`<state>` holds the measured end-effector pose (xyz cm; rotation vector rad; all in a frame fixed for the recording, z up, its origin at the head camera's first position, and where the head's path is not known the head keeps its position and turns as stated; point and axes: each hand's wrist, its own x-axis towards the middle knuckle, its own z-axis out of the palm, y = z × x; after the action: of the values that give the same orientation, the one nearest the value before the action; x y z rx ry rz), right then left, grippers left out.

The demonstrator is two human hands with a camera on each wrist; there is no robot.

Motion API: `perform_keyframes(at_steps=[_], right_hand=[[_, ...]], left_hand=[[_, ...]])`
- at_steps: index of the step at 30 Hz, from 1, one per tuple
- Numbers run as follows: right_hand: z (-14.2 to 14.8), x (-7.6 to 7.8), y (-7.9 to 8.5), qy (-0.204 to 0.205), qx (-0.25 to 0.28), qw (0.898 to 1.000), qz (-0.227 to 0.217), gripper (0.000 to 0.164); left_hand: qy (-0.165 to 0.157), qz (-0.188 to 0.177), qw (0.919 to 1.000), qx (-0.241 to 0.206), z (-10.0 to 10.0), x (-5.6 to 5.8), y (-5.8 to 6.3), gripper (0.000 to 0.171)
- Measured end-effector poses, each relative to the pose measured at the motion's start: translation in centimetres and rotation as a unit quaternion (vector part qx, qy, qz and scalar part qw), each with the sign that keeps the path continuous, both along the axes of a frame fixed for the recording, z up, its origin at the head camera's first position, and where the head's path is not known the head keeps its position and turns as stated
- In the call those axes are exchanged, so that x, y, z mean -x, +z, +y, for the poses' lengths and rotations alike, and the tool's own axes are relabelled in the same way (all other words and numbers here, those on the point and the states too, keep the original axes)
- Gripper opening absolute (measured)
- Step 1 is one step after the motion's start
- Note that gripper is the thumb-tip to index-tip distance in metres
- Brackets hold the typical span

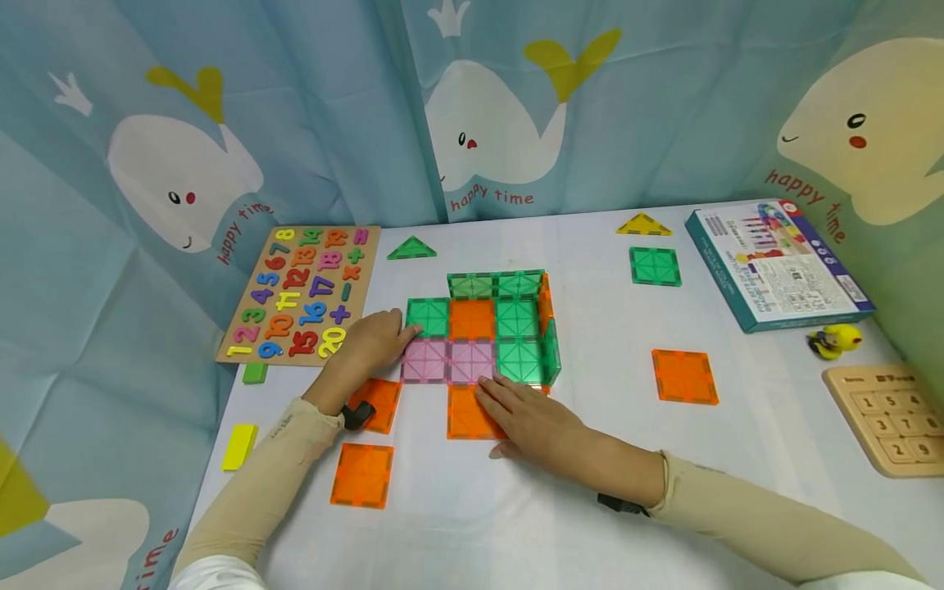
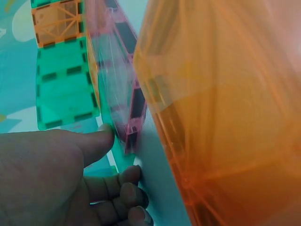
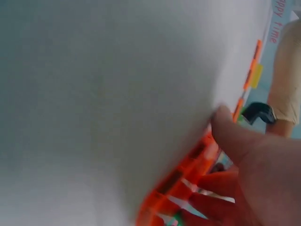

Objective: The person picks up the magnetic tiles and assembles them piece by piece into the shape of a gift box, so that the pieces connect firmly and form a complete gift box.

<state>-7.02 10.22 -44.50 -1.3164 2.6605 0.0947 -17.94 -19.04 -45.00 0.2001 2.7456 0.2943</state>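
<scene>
Square magnetic tiles make a flat base of green, pink and orange pieces. Beside its left edge is my left hand [image 1: 372, 340], thumb tip on the border of the green tile [image 1: 428, 316] and the other fingers loosely bent. The two pink tiles [image 1: 425, 361] lie in front of that green one. My right hand [image 1: 542, 426] rests its extended fingers on the orange tile [image 1: 466, 414] at the base's front, thumb by its near right corner. Green tiles [image 1: 519, 284] stand upright at the back, and another green tile [image 1: 551, 351] stands on the right side.
Loose orange tiles [image 1: 361, 475] lie near the left forearm, and one orange tile [image 1: 685, 377] lies to the right. A number board [image 1: 295, 295] is at the left. At the right are a game box [image 1: 782, 262], a yellow toy figure [image 1: 835, 340] and a wooden number board [image 1: 888, 418].
</scene>
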Motion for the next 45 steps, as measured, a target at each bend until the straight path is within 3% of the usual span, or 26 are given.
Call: perform_keyframes(at_steps=[6,11,17,25,30,37,45], right_hand=[[-0.1,-0.2,-0.7,0.035,-0.04,0.991,0.12,0.073],[-0.3,-0.4,-0.9,0.06,-0.071,0.979,0.18,0.071],[-0.2,-0.7,-0.8,0.083,-0.091,0.966,0.226,0.07],[0.0,-0.9,-0.9,0.095,-0.084,0.962,0.244,0.069],[0.1,-0.4,-0.5,0.111,-0.079,0.971,0.197,0.066],[0.5,1.0,0.7,0.087,-0.045,0.995,0.034,0.06],[0.6,2.0,1.5,0.037,0.024,0.994,-0.101,0.056]], left_hand=[[0.005,-0.025,0.9997,-0.001,0.3,0.1,0.3,0.052],[0.009,-0.033,0.9994,-0.002,0.5,0.1,0.4,0.051],[0.008,-0.036,0.9993,0.003,0.6,0.1,0.4,0.053],[0.006,-0.038,0.9992,-0.007,0.5,0.1,0.6,0.057],[0.014,-0.039,0.999,-0.017,0.4,0.1,0.6,0.051],[0.023,-0.038,0.9986,-0.028,0.3,0.1,0.4,0.046],[0.027,-0.03,0.9986,-0.035,0.3,0.1,0.2,0.046]])
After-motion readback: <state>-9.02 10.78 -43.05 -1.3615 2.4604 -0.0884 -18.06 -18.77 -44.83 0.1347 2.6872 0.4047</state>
